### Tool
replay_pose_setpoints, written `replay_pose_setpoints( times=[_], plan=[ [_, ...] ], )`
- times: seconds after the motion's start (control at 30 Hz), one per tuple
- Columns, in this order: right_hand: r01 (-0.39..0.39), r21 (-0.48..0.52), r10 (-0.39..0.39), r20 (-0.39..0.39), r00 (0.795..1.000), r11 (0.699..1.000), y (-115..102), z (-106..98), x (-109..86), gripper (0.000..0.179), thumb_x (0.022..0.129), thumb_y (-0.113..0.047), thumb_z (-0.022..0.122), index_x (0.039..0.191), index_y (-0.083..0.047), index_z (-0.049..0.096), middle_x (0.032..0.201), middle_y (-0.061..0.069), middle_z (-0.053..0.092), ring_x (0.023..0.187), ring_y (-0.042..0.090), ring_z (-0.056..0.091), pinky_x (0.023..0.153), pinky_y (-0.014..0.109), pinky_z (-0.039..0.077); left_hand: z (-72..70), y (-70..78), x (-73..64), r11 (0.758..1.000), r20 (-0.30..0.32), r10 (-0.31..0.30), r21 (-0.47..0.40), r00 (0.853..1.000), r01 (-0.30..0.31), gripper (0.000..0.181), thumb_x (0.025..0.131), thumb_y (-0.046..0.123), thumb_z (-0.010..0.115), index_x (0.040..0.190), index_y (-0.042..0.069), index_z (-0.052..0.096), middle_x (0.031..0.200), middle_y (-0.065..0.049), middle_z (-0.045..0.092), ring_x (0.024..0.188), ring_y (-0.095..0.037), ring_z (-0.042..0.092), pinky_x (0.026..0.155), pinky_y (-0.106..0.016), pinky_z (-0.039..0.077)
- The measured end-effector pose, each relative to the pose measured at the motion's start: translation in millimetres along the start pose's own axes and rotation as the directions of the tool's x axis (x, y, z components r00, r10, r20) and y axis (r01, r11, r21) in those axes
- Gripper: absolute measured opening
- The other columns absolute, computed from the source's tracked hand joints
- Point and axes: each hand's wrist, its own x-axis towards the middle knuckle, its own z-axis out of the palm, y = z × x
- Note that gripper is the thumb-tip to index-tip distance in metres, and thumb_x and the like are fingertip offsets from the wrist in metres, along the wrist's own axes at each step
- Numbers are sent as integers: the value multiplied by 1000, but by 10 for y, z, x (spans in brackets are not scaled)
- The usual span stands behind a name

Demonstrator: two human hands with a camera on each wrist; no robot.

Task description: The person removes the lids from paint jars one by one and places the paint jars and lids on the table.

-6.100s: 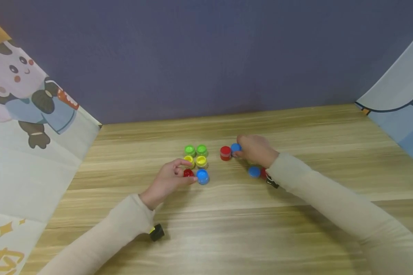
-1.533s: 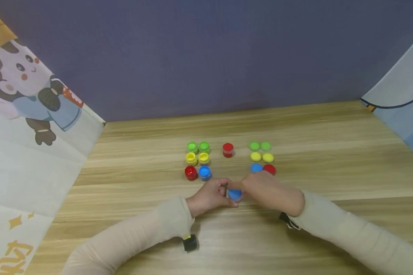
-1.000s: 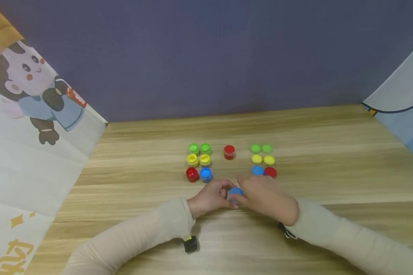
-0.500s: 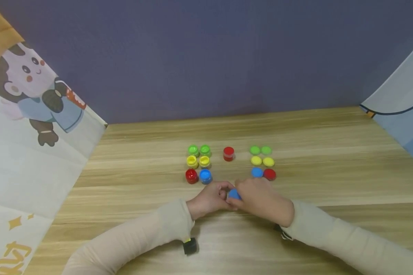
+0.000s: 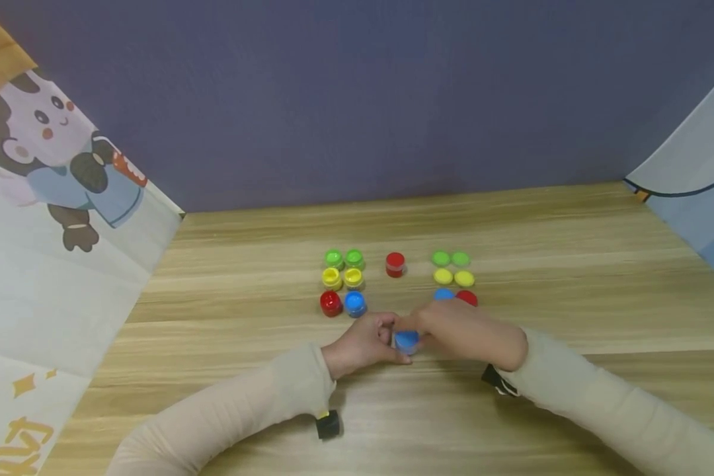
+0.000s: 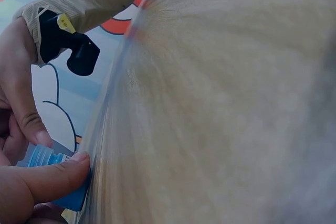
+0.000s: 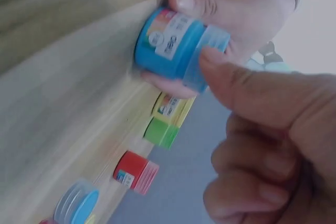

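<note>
A small blue paint jar (image 5: 407, 344) stands on the wooden table in front of the person, between both hands. My left hand (image 5: 363, 342) holds it around its body, with the thumb near the base. The right hand (image 5: 467, 328) pinches the jar's clear-sided lid (image 7: 214, 43), its thumb on the lid's side and its other fingers curled in. A printed label (image 7: 173, 35) shows on the jar's body in the right wrist view. The lid sits on the jar.
Behind the left hand stand open paint jars in pairs: green (image 5: 354, 259), yellow (image 5: 354, 278), then red (image 5: 330, 303) beside blue (image 5: 354, 303). A lidded red jar (image 5: 395, 264) is mid-table. Loose green (image 5: 441, 258), yellow (image 5: 443, 276), blue (image 5: 443, 294) and red lids (image 5: 467, 298) lie right.
Since the oldest frame, the blue jar has come from beside the lidded red jar to the front, between both hands. Lately the right hand has turned back and forth at its lid; the left stays still.
</note>
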Motion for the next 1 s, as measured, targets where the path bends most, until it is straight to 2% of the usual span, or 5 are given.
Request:
replay_pose_setpoints(
  times=[0.13, 0.27, 0.4, 0.5, 1.0],
  plan=[
    [47, 36, -48, 36, 998, 998, 37, -32, -17, 32, 83, -7, 71, 113, -15, 67, 70, -9, 58, 56, 1, 41, 54, 16, 39, 2, -2, 6, 1000, -3, -5, 2, 1000, 5, 40, 73, 2, 78, 111, 8, 64, 57, 1, 40, 52, -10, 35, 48, -20, 26],
    [-108, 66, 106, 30, 994, 992, -12, -51, -14, 45, 83, -25, 72, 123, -10, 59, 58, -9, 45, 48, 2, 34, 46, 18, 33, 3, -6, 19, 1000, -16, 3, 10, 1000, -3, 41, 72, 0, 78, 110, 6, 64, 57, 1, 40, 53, -11, 35, 48, -19, 26],
    [-310, 49, 312, -40, 949, 949, -94, -8, -1, 33, 83, -41, 70, 87, -9, 60, 53, -6, 38, 47, 7, 33, 42, 20, 27, 5, -10, 32, 1000, -19, 13, 0, 1000, -13, 35, 72, -2, 78, 104, 4, 64, 56, 1, 40, 52, -10, 35, 49, -18, 29],
    [-383, 23, 384, -68, 921, 923, -137, 56, 17, 44, 81, -48, 69, 63, -14, 48, 51, -6, 34, 45, 8, 31, 41, 21, 24, 8, -13, 37, 1000, -18, 7, -12, 1000, -7, 34, 72, -3, 78, 103, 4, 65, 56, 1, 41, 52, -10, 36, 50, -18, 31],
    [-413, -38, 411, -55, 910, 910, -215, 120, 85, 44, 83, -45, 68, 58, -15, 46, 50, -5, 34, 45, 10, 36, 41, 22, 27, -2, 15, 35, 1000, -23, -25, -5, 999, 25, 34, 72, -3, 77, 103, 6, 65, 58, -1, 46, 52, -10, 39, 51, -18, 32]
  ],
)
